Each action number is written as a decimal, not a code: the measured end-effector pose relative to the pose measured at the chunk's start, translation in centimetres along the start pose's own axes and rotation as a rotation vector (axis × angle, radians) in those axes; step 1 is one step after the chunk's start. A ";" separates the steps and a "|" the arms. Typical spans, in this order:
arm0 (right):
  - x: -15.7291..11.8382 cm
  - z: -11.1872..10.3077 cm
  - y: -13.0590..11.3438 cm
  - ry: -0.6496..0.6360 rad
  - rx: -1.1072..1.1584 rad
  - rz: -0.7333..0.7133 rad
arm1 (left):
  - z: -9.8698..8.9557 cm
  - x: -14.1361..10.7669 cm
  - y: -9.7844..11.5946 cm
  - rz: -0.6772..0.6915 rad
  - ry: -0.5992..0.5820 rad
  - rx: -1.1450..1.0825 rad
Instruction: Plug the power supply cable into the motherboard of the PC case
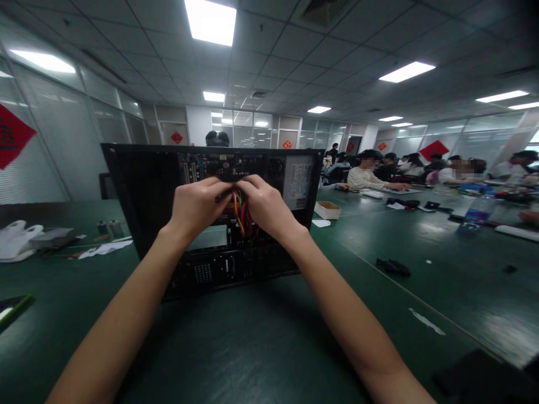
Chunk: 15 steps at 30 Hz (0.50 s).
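A black computer case [138, 213] stands on the green table with its open side facing me. Both my hands reach inside it and nearly meet at the middle. My left hand [200, 205] is closed, its fingertips pinched at the top of a bundle of coloured power cables [241, 213]. Against the same bundle, from the other side, my right hand [265, 202] has its fingers curled round the cables. The fingertips and any plug between them are hidden. Behind the hands is a motherboard [229, 163], and at upper right sits a power supply [298, 179] with a label.
On the green table [252, 336], a white plastic bag [19, 238] and a grey box [53, 238] lie at left. At right are a small open carton [327, 210], a black cloth-like item [393, 267] and a water bottle [480, 210]. Several people sit at tables beyond.
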State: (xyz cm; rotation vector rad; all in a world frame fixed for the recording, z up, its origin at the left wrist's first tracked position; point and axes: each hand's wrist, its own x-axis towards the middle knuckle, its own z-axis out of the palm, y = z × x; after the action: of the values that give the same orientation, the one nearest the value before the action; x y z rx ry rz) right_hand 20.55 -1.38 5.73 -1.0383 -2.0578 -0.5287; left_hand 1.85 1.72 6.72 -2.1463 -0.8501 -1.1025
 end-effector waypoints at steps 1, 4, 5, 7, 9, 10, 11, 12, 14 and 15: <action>-0.1 0.7 0.0 -0.052 -0.051 0.035 | 0.4 -0.1 -0.1 -0.019 -0.069 -0.006; -0.4 2.7 0.4 -0.220 -0.188 0.131 | 2.2 -0.4 -0.4 -0.043 -0.297 -0.015; -0.5 3.3 0.7 -0.265 -0.218 0.150 | 2.9 -0.5 -0.4 -0.043 -0.359 -0.011; -0.8 4.5 1.4 -0.331 -0.254 0.184 | 4.3 -0.9 -0.6 -0.044 -0.453 0.007; -1.0 5.4 2.4 -0.370 -0.262 0.221 | 5.4 -1.2 -0.7 -0.045 -0.517 0.028; -1.2 5.7 2.9 -0.382 -0.255 0.234 | 5.8 -1.3 -0.8 -0.044 -0.539 0.035; -1.3 6.1 3.4 -0.387 -0.242 0.239 | 6.1 -1.5 -0.9 -0.045 -0.558 0.038; -1.5 6.4 3.9 -0.385 -0.223 0.236 | 6.4 -1.6 -1.1 -0.045 -0.576 0.038; -1.8 6.9 4.9 -0.376 -0.176 0.215 | 6.7 -1.9 -1.3 -0.056 -0.607 0.030; -2.0 7.2 5.3 -0.374 -0.150 0.201 | 6.8 -2.0 -1.3 -0.064 -0.621 0.023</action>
State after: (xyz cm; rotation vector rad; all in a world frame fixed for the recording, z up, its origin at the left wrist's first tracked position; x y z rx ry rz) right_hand 22.46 5.36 -0.25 -1.5101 -2.2224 -0.4128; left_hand 3.21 6.94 1.97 -2.4900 -1.1939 -0.4332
